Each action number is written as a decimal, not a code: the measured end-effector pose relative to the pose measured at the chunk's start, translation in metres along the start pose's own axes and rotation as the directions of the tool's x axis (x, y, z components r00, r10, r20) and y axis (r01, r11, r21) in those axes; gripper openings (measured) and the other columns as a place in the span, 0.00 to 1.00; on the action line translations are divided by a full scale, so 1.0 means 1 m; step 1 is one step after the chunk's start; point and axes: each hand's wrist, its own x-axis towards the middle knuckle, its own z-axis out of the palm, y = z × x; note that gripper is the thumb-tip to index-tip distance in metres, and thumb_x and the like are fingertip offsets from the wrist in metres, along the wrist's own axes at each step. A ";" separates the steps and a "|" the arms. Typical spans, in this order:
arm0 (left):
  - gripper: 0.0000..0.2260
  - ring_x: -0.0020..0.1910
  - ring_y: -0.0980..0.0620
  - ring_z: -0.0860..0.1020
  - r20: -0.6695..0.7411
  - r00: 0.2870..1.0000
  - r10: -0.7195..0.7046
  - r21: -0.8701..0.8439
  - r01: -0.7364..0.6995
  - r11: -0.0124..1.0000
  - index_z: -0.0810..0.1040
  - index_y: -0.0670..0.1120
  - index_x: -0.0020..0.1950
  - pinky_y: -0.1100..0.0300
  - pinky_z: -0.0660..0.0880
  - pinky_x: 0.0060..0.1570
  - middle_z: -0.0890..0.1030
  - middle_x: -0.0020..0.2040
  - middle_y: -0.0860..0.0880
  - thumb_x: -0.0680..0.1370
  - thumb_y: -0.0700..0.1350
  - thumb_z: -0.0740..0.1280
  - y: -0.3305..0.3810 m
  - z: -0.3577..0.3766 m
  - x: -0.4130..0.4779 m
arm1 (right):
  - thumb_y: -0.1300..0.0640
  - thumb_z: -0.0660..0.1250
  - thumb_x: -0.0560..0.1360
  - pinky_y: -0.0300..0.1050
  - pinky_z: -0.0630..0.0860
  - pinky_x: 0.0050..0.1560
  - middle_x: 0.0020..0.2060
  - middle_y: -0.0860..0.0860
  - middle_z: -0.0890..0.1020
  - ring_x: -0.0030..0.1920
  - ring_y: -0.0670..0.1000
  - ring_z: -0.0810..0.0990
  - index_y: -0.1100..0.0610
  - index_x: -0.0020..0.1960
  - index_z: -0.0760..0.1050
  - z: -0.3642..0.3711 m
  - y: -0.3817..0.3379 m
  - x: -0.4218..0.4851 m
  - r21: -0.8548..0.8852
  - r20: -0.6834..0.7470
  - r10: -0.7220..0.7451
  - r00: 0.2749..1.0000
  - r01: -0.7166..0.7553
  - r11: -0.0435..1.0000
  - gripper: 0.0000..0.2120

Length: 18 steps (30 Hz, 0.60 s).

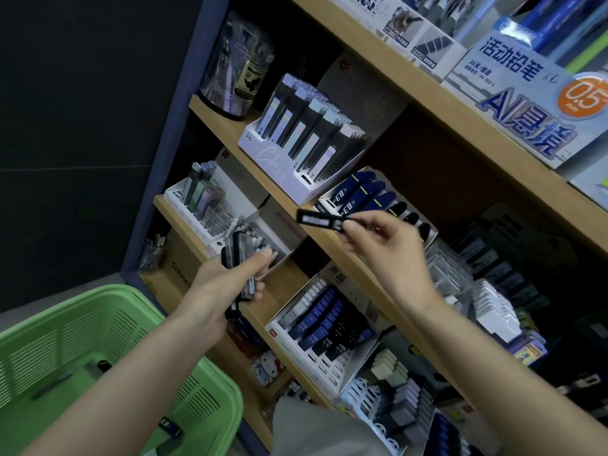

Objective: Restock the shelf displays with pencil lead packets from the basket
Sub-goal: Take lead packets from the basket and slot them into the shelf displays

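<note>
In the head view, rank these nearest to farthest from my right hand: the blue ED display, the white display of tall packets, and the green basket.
1. Blue ED display, just behind the right hand.
2. White display, farther up-left.
3. Green basket, low on the left.

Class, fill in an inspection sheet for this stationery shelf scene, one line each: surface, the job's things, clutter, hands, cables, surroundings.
Surface: wooden shelf boards, crowded with display trays.
Job's things: green plastic basket at lower left, with loose dark packets inside; black lead packet with a white label; bundle of dark lead packets; white display tray of blue packets.
Clutter: cartoon-cat item and brown cardboard box on the lower shelves.
Hands: left hand grips the bundle; right hand pinches the single labelled packet in front of the blue-packet tray.
Cables: nothing seen.
Surroundings: dark wall left of the blue shelf post.
</note>
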 end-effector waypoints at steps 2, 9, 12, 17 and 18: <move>0.14 0.30 0.52 0.75 0.013 1.000 -0.011 0.009 0.011 1.000 0.79 0.43 0.46 0.60 0.74 0.35 0.79 0.32 0.50 0.67 0.50 0.74 -0.001 0.000 -0.001 | 0.63 0.68 0.75 0.35 0.79 0.42 0.38 0.53 0.83 0.37 0.45 0.82 0.53 0.47 0.78 -0.021 -0.002 0.007 -0.007 -0.065 -0.016 0.998 0.015 1.000 0.06; 0.12 0.29 0.53 0.74 0.030 1.000 -0.002 0.061 0.001 0.998 0.78 0.43 0.47 0.62 0.75 0.30 0.77 0.35 0.48 0.71 0.49 0.73 -0.004 0.002 -0.004 | 0.57 0.70 0.74 0.35 0.79 0.47 0.38 0.48 0.83 0.39 0.41 0.82 0.56 0.51 0.80 -0.078 0.016 0.028 -0.501 -0.174 -0.157 0.972 0.050 0.864 0.07; 0.11 0.30 0.53 0.74 0.024 1.000 -0.008 0.070 0.006 0.997 0.78 0.43 0.48 0.60 0.75 0.32 0.77 0.36 0.48 0.72 0.48 0.73 -0.006 0.003 -0.004 | 0.57 0.69 0.76 0.25 0.73 0.43 0.40 0.48 0.81 0.39 0.38 0.78 0.57 0.55 0.81 -0.080 0.022 0.033 -0.608 -0.161 -0.219 0.962 0.078 0.790 0.09; 0.11 0.30 0.53 0.74 0.029 1.000 -0.004 0.069 0.002 0.998 0.77 0.43 0.48 0.62 0.75 0.30 0.77 0.37 0.48 0.72 0.48 0.73 -0.008 0.005 -0.004 | 0.59 0.67 0.77 0.45 0.78 0.54 0.47 0.54 0.83 0.47 0.49 0.81 0.59 0.59 0.79 -0.073 0.022 0.040 -0.611 -0.098 -0.228 0.969 0.123 0.782 0.12; 0.11 0.30 0.53 0.74 0.030 1.000 -0.005 0.070 0.003 0.998 0.77 0.43 0.48 0.62 0.75 0.31 0.77 0.37 0.48 0.72 0.48 0.72 -0.008 0.006 -0.004 | 0.59 0.67 0.77 0.44 0.78 0.55 0.48 0.54 0.83 0.48 0.49 0.81 0.60 0.60 0.79 -0.072 0.022 0.041 -0.622 -0.086 -0.233 0.969 0.131 0.772 0.13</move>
